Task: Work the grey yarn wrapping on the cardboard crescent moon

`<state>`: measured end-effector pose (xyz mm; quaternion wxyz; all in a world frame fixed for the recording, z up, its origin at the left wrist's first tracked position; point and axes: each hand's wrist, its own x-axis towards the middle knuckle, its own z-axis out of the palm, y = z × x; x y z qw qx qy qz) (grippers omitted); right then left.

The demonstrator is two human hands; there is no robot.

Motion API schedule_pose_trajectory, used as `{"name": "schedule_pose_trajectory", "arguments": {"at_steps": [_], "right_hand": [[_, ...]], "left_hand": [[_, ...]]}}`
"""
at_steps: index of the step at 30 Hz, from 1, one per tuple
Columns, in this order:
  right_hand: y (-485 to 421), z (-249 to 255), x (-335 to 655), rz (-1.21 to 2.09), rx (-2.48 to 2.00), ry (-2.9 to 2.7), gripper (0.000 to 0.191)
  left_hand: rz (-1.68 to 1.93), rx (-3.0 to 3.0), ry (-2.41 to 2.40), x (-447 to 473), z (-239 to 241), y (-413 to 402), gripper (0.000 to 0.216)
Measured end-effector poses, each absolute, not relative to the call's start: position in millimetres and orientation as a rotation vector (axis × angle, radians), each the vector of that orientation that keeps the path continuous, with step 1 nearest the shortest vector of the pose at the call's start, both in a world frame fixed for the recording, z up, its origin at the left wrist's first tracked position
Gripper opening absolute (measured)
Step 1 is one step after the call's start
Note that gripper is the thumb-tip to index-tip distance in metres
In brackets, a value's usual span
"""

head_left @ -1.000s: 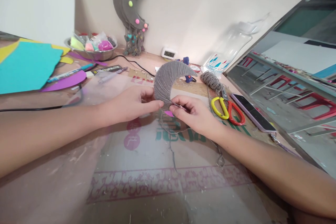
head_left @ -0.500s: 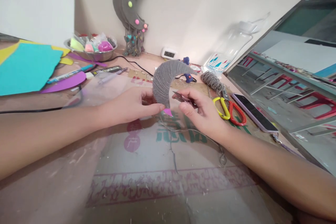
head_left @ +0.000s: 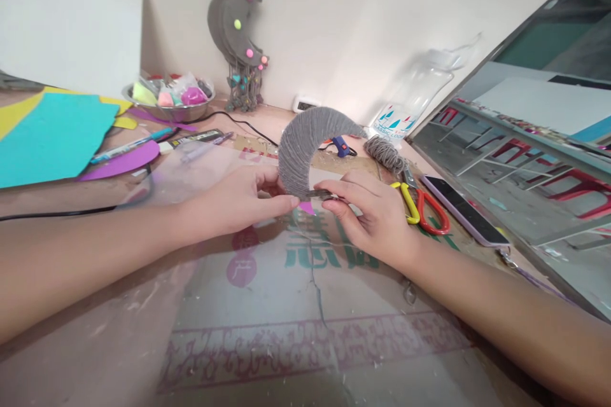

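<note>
My left hand (head_left: 243,199) pinches the lower end of a crescent moon (head_left: 296,149) wrapped in grey yarn, which stands upright above the table. A small pink-purple tip (head_left: 307,208) shows bare below the wrapping. In my right hand (head_left: 367,206), pinched between thumb and fingers, is a small dark pointed metal tool (head_left: 321,194). Its point touches or lies very close to the crescent's lower end; most of it is hidden by my fingers. Loose grey yarn (head_left: 312,270) trails down from beneath the crescent over the plastic-covered tabletop.
Scissors (head_left: 432,211) with yellow and red handles, a phone (head_left: 463,210) and a grey yarn bundle (head_left: 386,154) lie at right. A glass bottle (head_left: 413,98) stands behind. Left are coloured foam sheets (head_left: 57,137), pens and a metal bowl (head_left: 167,111). A decorated moon (head_left: 233,32) hangs on the wall.
My right hand has moved left and slightly down, bringing the metal tool's point from beside the crescent to its lower end. My left hand keeps its hold on the crescent.
</note>
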<state>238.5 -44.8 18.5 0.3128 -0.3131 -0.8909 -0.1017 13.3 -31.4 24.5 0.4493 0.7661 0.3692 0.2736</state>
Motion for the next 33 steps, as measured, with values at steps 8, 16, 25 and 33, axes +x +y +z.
{"name": "schedule_pose_trajectory", "arguments": {"at_steps": [8,16,25,33], "right_hand": [[-44.3,17.9,239.5,-0.34,-0.864,-2.363,0.02],[-44.4,19.2,238.1,-0.36,-0.88,-2.369,0.021],[-44.7,19.5,238.5,-0.267,-0.889,-2.368,0.023],[-43.4,18.2,239.4,-0.347,-0.878,-2.377,0.021]], "left_hand": [[0.678,1.843,0.957,12.0,24.3,-32.4,0.021],[0.681,1.745,0.947,14.7,27.6,-34.4,0.012],[0.688,1.72,0.939,14.3,28.8,-35.8,0.007],[0.693,1.733,0.905,14.1,27.7,-35.0,0.009]]}}
